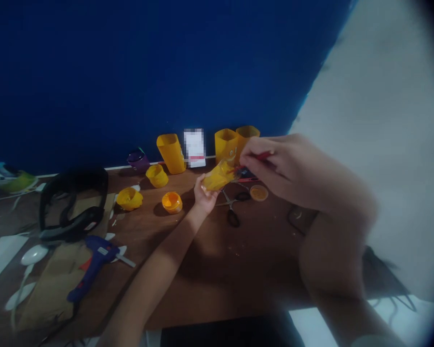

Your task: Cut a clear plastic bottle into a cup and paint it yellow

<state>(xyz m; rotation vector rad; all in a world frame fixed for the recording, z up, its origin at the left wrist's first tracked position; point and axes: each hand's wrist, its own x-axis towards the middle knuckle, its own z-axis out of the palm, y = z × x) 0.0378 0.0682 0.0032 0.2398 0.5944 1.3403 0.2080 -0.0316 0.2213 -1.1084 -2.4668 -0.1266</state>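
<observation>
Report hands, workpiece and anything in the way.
Left hand: holding yellow-painted clear cup, tilted. Right hand: gripping red-handled brush at the cup. Scissors just below, open orange paint jar left of them.

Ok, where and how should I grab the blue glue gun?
Probably by the handle, from above on the near side: the glue gun lies on its side, slim handle slanting toward the person, clear of the white stick.
</observation>
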